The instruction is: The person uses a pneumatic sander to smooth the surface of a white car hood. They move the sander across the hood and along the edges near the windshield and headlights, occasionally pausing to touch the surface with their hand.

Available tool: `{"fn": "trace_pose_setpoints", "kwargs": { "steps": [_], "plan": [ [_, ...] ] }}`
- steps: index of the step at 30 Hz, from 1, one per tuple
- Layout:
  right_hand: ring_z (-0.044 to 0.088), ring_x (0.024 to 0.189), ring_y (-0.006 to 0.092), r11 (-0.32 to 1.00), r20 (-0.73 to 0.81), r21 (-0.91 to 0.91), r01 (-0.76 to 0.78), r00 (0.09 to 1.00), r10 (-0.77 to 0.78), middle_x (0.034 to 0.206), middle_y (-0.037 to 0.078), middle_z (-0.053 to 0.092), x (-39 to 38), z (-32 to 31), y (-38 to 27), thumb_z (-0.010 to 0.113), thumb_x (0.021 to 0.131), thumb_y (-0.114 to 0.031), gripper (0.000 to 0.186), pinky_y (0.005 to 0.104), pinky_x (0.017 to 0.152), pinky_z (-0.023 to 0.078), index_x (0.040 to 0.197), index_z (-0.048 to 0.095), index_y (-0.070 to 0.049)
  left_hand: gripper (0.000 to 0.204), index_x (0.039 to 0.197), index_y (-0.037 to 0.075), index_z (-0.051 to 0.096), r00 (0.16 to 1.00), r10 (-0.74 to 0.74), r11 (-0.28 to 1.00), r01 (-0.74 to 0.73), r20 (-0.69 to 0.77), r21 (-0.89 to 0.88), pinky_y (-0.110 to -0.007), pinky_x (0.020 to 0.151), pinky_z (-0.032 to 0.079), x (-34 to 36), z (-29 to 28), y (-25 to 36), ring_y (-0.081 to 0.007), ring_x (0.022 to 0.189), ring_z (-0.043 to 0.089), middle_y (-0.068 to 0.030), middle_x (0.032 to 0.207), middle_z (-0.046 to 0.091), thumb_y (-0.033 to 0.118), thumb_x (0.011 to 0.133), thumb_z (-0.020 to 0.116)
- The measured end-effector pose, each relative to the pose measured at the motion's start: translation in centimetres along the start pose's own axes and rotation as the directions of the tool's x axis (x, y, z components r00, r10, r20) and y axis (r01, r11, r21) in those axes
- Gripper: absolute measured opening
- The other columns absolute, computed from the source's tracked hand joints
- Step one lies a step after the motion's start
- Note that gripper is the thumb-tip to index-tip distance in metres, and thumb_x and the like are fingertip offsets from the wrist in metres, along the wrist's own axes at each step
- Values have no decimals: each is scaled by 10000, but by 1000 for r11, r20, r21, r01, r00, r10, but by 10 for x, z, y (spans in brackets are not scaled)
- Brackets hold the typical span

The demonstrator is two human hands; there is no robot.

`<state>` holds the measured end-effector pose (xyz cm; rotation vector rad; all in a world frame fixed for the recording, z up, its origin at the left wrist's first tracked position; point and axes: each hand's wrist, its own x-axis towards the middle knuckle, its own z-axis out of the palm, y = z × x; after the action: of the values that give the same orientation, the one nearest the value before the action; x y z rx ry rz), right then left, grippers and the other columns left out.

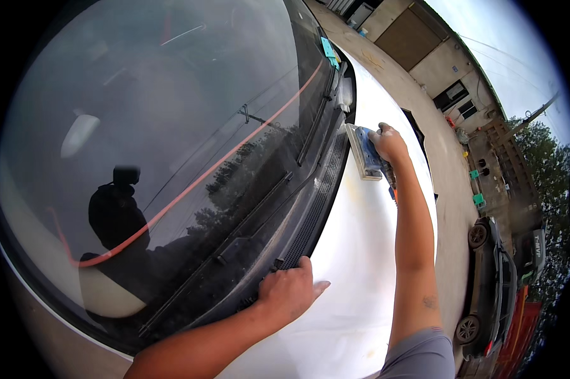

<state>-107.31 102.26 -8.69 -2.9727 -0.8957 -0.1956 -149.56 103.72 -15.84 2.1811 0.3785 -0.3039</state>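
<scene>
My right hand [390, 143] is wrapped round a blue sander [368, 146] with a pale rectangular pad. The pad's edge is towards the windshield, and the tool sits at the far part of the white hood [351, 252], next to the black perforated cowl [318, 196]. A bit of orange [393, 192] shows below the sander, beside my wrist. Nearer to me, my left hand [291, 292] leans on the cowl's edge and the hood, thumb and forefinger apart. Its other fingers are partly hidden; I see nothing held in it.
A dark windshield [190, 95] with wipers [219, 252] fills the left, reflecting a figure and a curved orange line. Teal paper or tape [328, 50] sticks at its far corner. Beyond the hood are concrete ground, a parked dark car [490, 284] and a building [417, 44].
</scene>
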Motion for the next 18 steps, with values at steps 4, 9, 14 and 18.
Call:
{"fn": "trace_pose_setpoints", "kwargs": {
  "steps": [4,9,14,18],
  "plan": [
    [643,1229,392,995,-27,-96,0,1000,-3,1288,258,684,58,15,40,566,954,-422,573,439,1052,491,1309,639,22,587,1096,-20,511,999,-13,1000,13,50,-7,-543,746,589,3,1,3,-430,794,747,-249,805,731,555,1005,590],
    [608,1296,391,997,38,-55,-60,997,62,1370,278,638,61,14,61,596,933,-459,677,420,1102,458,1409,591,22,590,1112,-28,513,996,9,1000,-8,83,-9,-539,729,593,-5,0,0,-435,787,747,-246,803,733,548,1006,592],
    [679,1155,400,999,1,-9,31,1000,-31,1216,255,713,-20,10,20,626,943,-434,613,441,997,522,1373,610,4,607,1121,-38,519,999,11,1000,-11,34,-5,-541,715,594,-19,4,-14,-430,781,748,-248,795,732,552,1001,598],
    [696,1082,396,995,22,27,98,995,-98,1119,217,741,-86,-11,4,633,947,-407,555,456,961,533,1352,635,-27,600,1105,-28,519,1000,28,1000,-28,1,-3,-539,703,596,-11,8,-5,-422,781,751,-247,790,731,556,999,601]
  ]
}}
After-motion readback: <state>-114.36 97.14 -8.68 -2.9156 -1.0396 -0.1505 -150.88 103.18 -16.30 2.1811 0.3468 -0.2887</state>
